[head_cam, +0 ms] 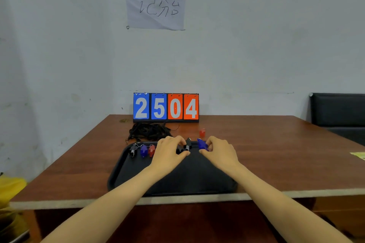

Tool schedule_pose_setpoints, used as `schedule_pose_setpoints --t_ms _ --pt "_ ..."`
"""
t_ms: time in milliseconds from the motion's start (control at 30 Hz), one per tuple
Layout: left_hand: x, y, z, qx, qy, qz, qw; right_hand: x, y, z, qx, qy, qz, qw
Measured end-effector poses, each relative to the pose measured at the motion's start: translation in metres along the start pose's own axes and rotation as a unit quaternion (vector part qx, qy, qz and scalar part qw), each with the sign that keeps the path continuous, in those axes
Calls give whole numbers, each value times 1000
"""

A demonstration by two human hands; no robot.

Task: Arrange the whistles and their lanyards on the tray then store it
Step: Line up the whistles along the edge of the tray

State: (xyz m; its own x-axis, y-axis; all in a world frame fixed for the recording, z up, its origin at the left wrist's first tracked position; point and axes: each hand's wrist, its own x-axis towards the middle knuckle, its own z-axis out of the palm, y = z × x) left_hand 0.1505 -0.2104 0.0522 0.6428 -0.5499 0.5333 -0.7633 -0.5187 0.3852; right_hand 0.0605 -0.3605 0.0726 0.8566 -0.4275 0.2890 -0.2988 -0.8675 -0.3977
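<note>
A black tray (138, 175) lies on the brown table near its front edge. Along its far rim, at the left, sit a black whistle (133, 151), a blue whistle (143, 150) and a red whistle (151, 150). My left hand (169, 152) is over the tray's far middle and pinches a black whistle (187, 145). To its right, my right hand (219, 151) grips a blue whistle (203, 144). Another red whistle (202, 132) stands on the table beyond the tray. A tangle of black lanyards (150, 131) lies behind the tray's far left corner.
A flip scoreboard (166, 107) reading 2504 stands at the table's back edge against the wall. A black chair (338, 110) is at the right. Something yellow (9, 189) sits left of the table. A yellowish paper (358, 155) lies at the table's right.
</note>
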Motion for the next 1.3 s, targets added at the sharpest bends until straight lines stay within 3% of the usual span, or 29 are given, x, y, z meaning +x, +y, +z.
schedule_pose_setpoints --t_ms 367,967,1300 --pt "40 9 48 93 -54 -2 994 21 37 11 -84 5 -1 996" --pt "39 1 48 151 -102 -51 982 25 39 15 -29 42 -12 999" --pt "52 -10 32 151 -216 12 965 28 34 15 -41 21 -4 999"
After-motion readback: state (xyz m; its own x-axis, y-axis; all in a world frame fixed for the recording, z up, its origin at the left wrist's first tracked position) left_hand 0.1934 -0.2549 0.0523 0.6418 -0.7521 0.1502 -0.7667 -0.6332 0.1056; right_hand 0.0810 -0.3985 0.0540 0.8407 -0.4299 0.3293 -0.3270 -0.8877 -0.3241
